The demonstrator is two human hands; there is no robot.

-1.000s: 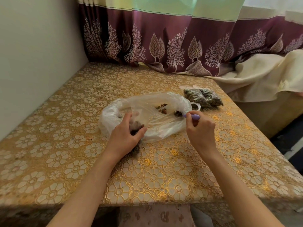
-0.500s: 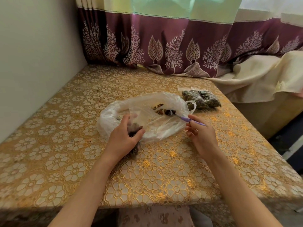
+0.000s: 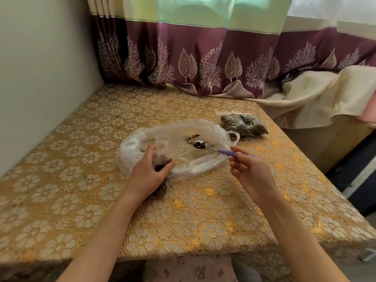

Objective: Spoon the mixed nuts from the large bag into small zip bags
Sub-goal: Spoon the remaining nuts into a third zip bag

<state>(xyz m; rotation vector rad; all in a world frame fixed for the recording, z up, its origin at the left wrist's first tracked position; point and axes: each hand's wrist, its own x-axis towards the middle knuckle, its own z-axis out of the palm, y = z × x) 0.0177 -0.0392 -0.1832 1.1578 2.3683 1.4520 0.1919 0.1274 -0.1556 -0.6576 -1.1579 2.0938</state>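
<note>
Head view: right hand (image 3: 251, 171) pinching purple-handled spoon (image 3: 211, 148), bowl loaded with nuts (image 3: 199, 145) over large bag (image 3: 179, 147) on table (image 3: 81, 180); left hand (image 3: 149, 173) gripping small zip bag (image 3: 161, 161) at its near edge.

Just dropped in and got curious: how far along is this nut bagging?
Done: filled small bags lie at the table's far right. In hand: the right hand holds a loaded purple-handled spoon over the large bag; the left hand grips a partly filled small zip bag. Left: few nuts show inside.
</note>
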